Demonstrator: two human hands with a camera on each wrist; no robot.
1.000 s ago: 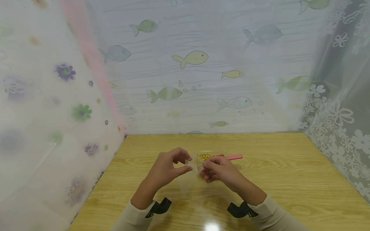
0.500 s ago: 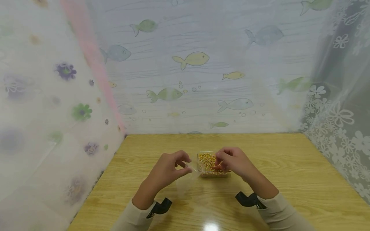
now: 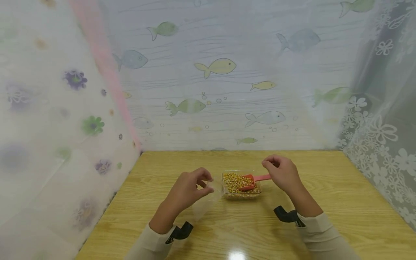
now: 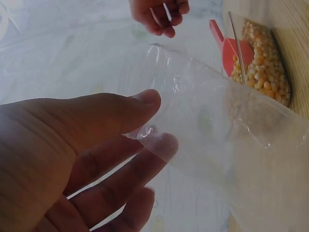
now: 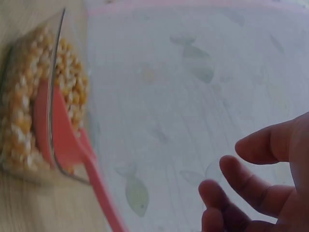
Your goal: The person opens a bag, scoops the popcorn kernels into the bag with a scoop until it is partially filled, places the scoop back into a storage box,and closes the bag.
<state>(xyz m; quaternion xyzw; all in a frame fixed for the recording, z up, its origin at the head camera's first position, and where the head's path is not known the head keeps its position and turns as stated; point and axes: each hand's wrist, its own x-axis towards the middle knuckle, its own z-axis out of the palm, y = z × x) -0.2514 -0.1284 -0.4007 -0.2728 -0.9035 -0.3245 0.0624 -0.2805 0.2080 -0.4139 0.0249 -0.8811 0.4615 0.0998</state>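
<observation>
My left hand (image 3: 189, 188) pinches a thin clear plastic bag (image 4: 193, 96) between thumb and fingers, and the bag's film hangs down over the table. To its right stands a clear rectangular container (image 3: 242, 196) filled with yellow corn kernels (image 3: 232, 181). A pink scoop (image 3: 248, 182) lies with its bowl in the kernels and its handle sticking out over the right rim. Just beyond the handle's end hovers my right hand (image 3: 286, 176), its fingers loosely bent. The right wrist view shows nothing between those fingers, which are apart from the scoop.
The wooden table (image 3: 325, 187) carries the container near its middle. Behind it hangs a curtain (image 3: 208, 86) printed with fish, and floral sheets (image 3: 74, 144) close off both sides. Each sleeve cuff has a black wrist mount (image 3: 286, 214).
My right hand has moved right, away from the bag and across the container to the scoop's handle end. The left hand stays almost in place with the bag.
</observation>
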